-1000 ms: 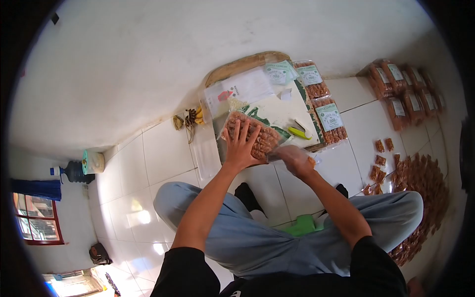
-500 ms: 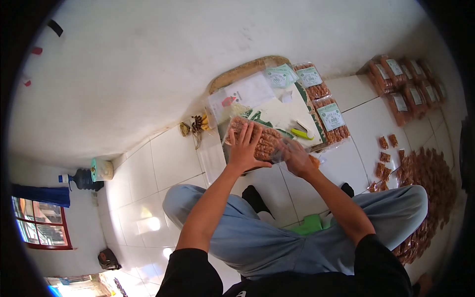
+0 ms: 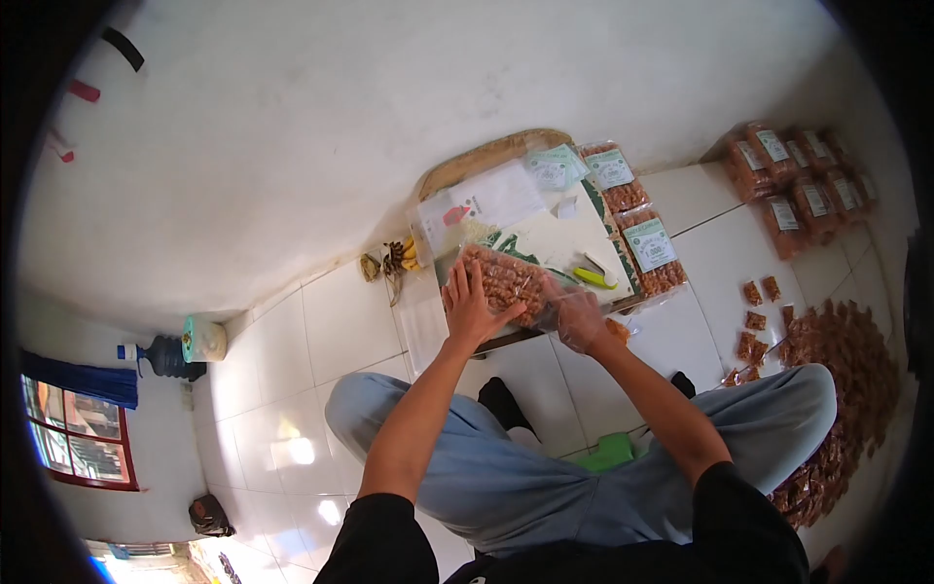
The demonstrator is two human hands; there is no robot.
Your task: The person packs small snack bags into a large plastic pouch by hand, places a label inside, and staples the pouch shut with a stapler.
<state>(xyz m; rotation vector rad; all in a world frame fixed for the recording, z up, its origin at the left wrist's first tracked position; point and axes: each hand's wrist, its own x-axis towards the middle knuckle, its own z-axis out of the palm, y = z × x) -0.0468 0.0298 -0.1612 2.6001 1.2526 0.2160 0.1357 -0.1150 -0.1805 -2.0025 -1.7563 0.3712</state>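
Bag of brown snacks (image 3: 504,282) sat at the counter's (image 3: 574,238) near edge, left hand (image 3: 469,310) spread over it. Right hand (image 3: 581,321) was at its right end — couldn't tell if pinching. Bag showed no label; two packs (image 3: 664,278) along the right edge had theirs. Green stapler (image 3: 595,278) crowded the right, wall (image 3: 389,127) the far side — more room over the floor (image 3: 341,316), left.

Low table (image 3: 566,234), green stapler (image 3: 594,276), labels (image 3: 556,168), plastic sleeves (image 3: 484,201)

stapler (image 3: 595,276) on table (image 3: 569,234) | bananas (image 3: 410,255) left of table | sachet heap (image 3: 844,365) on floor (image 3: 355,321), right
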